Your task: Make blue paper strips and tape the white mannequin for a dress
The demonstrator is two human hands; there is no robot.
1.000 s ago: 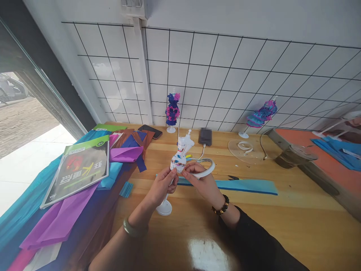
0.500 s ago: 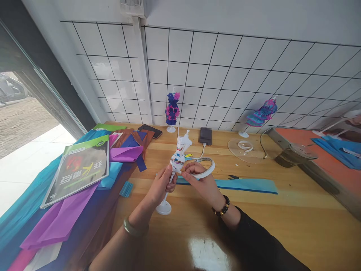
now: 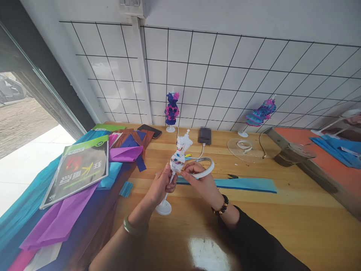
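Note:
A small white mannequin (image 3: 178, 160) on a round-based stand tilts slightly in front of me, its torso marked with coloured patches. My left hand (image 3: 165, 182) is wrapped round the stand just below the torso. In my right hand (image 3: 199, 177) is a roll of white tape (image 3: 210, 170); thumb and fingers pinch close to the mannequin's lower right side, where a tape strip seems to meet it. The exact contact is partly hidden by the fingertips. Behind and below my right hand lies a long blue paper strip (image 3: 248, 185) on the wooden table (image 3: 254, 226).
Coloured papers (image 3: 67, 226) and a printed packet (image 3: 79, 169) cover the left side. Two dressed mannequins (image 3: 172, 109) (image 3: 262, 113) stand by the tiled wall. Farther back are a phone (image 3: 152, 131), a dark cabled device (image 3: 204, 135), a clear disc (image 3: 235, 152) and a cup (image 3: 291, 155).

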